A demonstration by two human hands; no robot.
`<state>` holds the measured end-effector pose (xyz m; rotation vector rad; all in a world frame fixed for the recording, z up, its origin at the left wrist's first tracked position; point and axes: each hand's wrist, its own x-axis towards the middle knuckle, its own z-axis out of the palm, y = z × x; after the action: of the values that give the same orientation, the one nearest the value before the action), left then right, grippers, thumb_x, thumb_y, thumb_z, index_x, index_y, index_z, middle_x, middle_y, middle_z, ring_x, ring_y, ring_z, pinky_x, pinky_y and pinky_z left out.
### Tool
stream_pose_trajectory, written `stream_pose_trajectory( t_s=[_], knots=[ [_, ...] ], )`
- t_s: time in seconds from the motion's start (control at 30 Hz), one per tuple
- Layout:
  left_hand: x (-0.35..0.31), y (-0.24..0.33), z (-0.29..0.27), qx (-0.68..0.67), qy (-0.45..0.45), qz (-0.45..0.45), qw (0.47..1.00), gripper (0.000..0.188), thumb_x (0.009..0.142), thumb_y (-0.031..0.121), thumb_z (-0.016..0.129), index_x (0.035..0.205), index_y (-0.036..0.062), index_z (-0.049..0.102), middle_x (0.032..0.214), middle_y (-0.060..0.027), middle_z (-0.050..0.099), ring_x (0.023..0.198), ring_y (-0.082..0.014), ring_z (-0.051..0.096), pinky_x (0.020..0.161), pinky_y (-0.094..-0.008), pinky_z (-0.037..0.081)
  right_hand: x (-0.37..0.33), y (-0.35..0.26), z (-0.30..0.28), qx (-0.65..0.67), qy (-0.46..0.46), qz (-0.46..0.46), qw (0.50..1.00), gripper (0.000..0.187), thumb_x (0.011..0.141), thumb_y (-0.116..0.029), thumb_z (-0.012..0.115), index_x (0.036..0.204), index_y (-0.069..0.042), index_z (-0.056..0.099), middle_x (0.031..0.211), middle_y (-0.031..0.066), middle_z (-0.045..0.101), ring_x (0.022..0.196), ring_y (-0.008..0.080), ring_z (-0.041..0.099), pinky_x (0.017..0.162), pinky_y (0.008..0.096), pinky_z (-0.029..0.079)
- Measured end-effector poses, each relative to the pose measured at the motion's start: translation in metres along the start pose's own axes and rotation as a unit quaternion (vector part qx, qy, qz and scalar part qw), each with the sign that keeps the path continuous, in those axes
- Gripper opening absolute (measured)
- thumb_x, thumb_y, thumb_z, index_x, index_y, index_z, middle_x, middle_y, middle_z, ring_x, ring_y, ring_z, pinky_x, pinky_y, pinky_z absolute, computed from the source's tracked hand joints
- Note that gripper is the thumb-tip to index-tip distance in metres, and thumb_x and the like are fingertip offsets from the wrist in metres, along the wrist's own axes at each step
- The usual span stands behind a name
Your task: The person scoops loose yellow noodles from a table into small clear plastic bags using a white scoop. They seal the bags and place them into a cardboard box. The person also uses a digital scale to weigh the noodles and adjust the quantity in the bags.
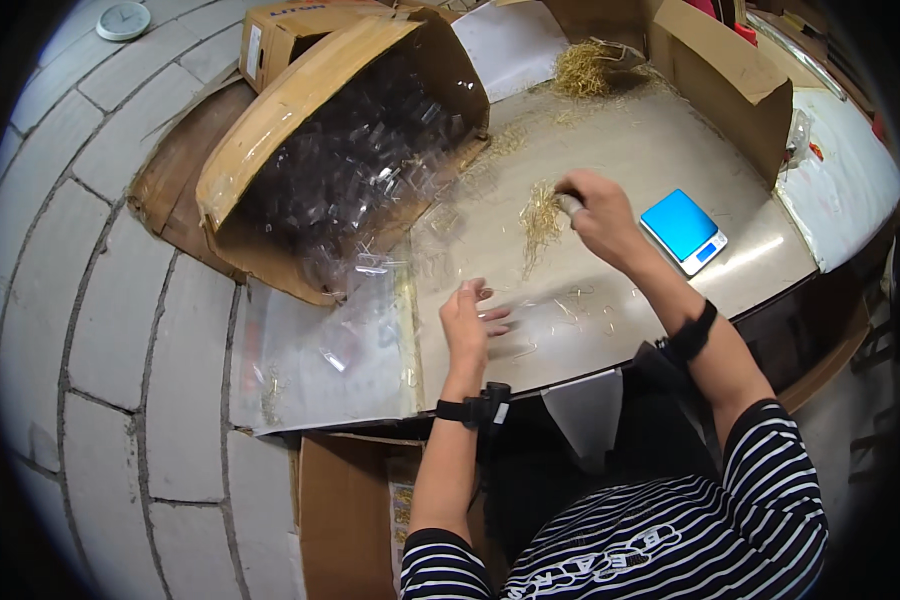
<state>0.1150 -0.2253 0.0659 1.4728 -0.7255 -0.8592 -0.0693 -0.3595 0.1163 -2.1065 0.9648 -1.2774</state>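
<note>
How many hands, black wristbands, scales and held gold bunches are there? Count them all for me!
Hands: 2 (left hand, right hand)
Black wristbands: 2
Scale: 1
Held gold bunch: 1
Total: 6

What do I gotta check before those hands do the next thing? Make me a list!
1. Right hand has hold of the bunch of gold wires: ok, they hang from its fingertips.
2. Left hand is free: ok, its fingers are apart and I see nothing in it.
3. Table is tidy: not ok, loose wires lie scattered near the left hand.
4. Scale is on the table: ok, it sits to the right of the right hand.
5. Scale shows a number: cannot tell, its screen is too small to read.
6. Cardboard box is open: ok, clear plastic cases show inside.
</note>
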Motion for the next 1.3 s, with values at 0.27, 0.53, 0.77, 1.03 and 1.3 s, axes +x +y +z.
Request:
stream_pose_trajectory(
  t_s=[0.27,0.53,0.77,1.03,1.3],
  knots=[
    [-0.014,-0.013,-0.045,0.027,0.030,0.007,0.999,0.048,0.098,0.034,0.038,0.116,-0.0084,0.051,0.100,-0.0196,0.060,0.067,-0.0264,0.067,0.046,-0.0292,0.053,0.032,0.041,0.013,0.202,-0.027,0.167,0.965,0.009,0.083,-0.001,0.057,0.085,0.006,0.062,0.069,0.0089,0.062,0.054,0.0133,0.059,0.050,0.0283,0.047],
    [-0.038,-0.011,-0.040,-0.124,-0.004,-0.061,0.990,0.051,0.098,0.038,0.035,0.118,-0.0068,0.049,0.101,-0.0214,0.064,0.074,-0.0258,0.068,0.050,-0.0277,0.053,0.051,0.058,0.008,0.255,0.016,0.204,0.945,0.007,0.084,-0.002,0.058,0.084,0.005,0.062,0.068,0.0094,0.061,0.053,0.0150,0.060,0.048,0.0288,0.046],
    [-0.053,-0.032,-0.025,-0.186,-0.018,-0.040,0.981,0.050,0.099,0.035,0.032,0.118,-0.0101,0.045,0.096,-0.0246,0.062,0.076,-0.0323,0.068,0.052,-0.0291,0.054,0.056,0.038,-0.010,0.352,-0.006,0.249,0.902,0.009,0.089,-0.003,0.051,0.094,0.003,0.057,0.080,0.0126,0.064,0.062,0.0205,0.067,0.051,0.0283,0.050],
    [-0.053,-0.045,-0.020,-0.150,-0.005,-0.030,0.988,0.050,0.099,0.034,0.031,0.115,-0.0109,0.046,0.092,-0.0245,0.061,0.073,-0.0322,0.068,0.052,-0.0299,0.055,0.024,0.054,-0.008,0.339,-0.157,0.245,0.894,0.017,0.085,0.002,0.048,0.099,0.001,0.059,0.090,0.0131,0.065,0.082,0.0234,0.068,0.062,0.0333,0.055],
    [-0.059,-0.051,-0.015,-0.126,-0.013,0.007,0.992,0.045,0.099,0.032,0.035,0.115,-0.0089,0.046,0.090,-0.0226,0.060,0.071,-0.0303,0.067,0.052,-0.0326,0.056,-0.071,0.065,-0.072,-0.127,0.039,0.042,0.990,0.031,0.074,0.006,0.051,0.101,-0.003,0.063,0.097,0.0165,0.066,0.092,0.0318,0.062,0.077,0.0373,0.050]
  ],
)
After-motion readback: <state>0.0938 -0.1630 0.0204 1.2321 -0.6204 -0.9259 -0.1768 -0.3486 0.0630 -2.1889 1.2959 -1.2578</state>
